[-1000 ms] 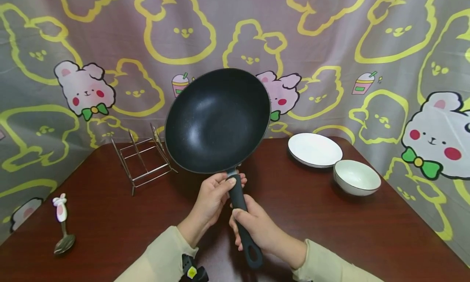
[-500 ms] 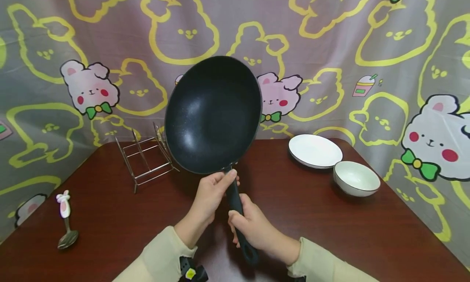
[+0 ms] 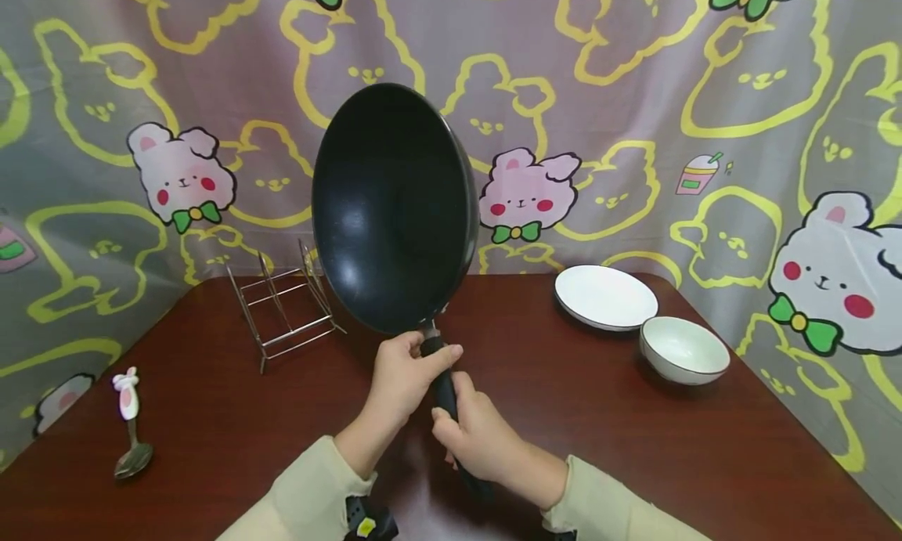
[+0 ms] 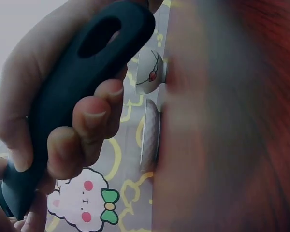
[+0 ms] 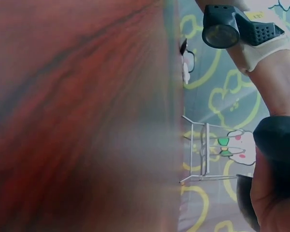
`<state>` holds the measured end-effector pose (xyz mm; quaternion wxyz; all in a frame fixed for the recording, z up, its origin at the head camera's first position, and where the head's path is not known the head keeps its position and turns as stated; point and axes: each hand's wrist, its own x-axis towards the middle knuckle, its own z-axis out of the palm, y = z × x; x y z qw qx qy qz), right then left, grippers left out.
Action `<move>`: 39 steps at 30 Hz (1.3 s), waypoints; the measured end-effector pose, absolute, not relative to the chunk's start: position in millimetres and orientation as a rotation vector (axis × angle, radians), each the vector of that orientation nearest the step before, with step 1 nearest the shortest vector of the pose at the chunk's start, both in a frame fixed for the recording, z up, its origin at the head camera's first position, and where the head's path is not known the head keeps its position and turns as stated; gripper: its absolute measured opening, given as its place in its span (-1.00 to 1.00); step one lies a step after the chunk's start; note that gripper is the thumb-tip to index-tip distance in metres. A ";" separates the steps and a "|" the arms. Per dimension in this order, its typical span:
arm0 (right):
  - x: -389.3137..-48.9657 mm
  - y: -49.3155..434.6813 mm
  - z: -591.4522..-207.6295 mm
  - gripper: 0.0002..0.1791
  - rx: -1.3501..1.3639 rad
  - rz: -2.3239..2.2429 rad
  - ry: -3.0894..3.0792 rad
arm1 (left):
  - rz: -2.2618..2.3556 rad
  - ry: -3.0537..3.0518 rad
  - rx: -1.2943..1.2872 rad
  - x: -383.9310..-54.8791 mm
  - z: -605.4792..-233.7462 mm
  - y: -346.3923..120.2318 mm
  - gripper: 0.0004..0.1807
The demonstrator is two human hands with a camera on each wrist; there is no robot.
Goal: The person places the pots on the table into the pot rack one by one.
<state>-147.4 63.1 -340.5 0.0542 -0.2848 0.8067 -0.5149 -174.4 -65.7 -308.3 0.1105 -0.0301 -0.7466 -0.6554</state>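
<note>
A black wok-shaped frying pan (image 3: 395, 212) is held up off the table, its dark inside facing me and turned somewhat to the left. My left hand (image 3: 403, 378) grips the top of its black handle (image 3: 445, 394), close to the metal neck. Lower down, my right hand (image 3: 482, 435) has its fingers wrapped round the same handle. Curled fingers (image 4: 92, 116) and the looped handle end show large in the left wrist view. In the right wrist view the handle end (image 5: 280, 137) hides much of the hand there.
On the brown table (image 3: 599, 431) stands a wire rack (image 3: 285, 310), left of the pan. A spoon (image 3: 130, 423) with a white rabbit-shaped handle lies far left. At the back right are a white plate (image 3: 606, 297) and a bowl (image 3: 683, 351). Patterned curtain (image 3: 521, 24) encloses the table.
The pan has swung to face further left and risen a little, so its right outer side now shows. Both hands keep their grip on the handle and have shifted slightly left. The view tilted upward slightly.
</note>
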 end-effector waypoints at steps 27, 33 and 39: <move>-140.0 47.5 -352.7 -0.77 -1.297 -1.834 2.241 | -1.862 -2.166 -0.215 -157.1 -308.0 -82.1 -0.70; -143.7 43.5 -353.3 -0.77 -1.419 -1.890 2.239 | -1.827 -2.135 -0.255 -155.7 -303.5 -87.1 -0.71; -150.1 34.2 -350.1 -0.76 -1.452 -1.909 2.202 | -1.745 -2.146 -0.279 -154.8 -294.6 -97.0 -0.71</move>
